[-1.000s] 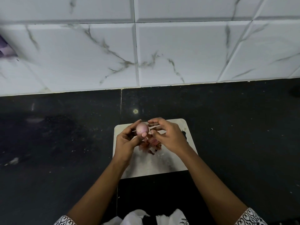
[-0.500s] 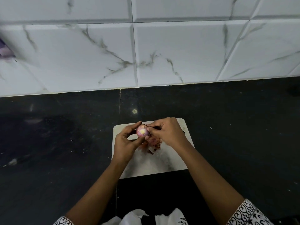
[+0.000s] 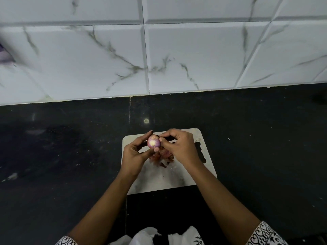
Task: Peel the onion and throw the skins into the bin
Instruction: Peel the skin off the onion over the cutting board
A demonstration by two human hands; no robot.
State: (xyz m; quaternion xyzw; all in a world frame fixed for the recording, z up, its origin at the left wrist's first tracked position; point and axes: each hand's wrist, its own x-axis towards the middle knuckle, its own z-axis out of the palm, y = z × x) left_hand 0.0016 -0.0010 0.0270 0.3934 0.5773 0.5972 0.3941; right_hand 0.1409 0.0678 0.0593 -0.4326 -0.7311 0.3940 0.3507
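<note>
You have one onion (image 3: 154, 143), two hands, left (image 3: 134, 154) and right (image 3: 180, 147), one cutting board (image 3: 159, 179), and one pile of skins (image 3: 163, 156).

Across the upper part of the frame you see a wall (image 3: 185, 55) of large white tiles with grey marble veining, their bevelled joints running as a grid that tilts toward the upper right. Below it lies the dark, near-black surface (image 3: 256, 138), speckled with pale flecks and crumbs. A thin seam (image 3: 129, 110) runs down it from the wall's lower edge, just left of centre. A small round glint of light (image 3: 146, 120) shows on the surface near that seam. At the far left edge a blurred purplish patch (image 3: 4, 54) sits against the tiles; you cannot tell what it is.
</note>
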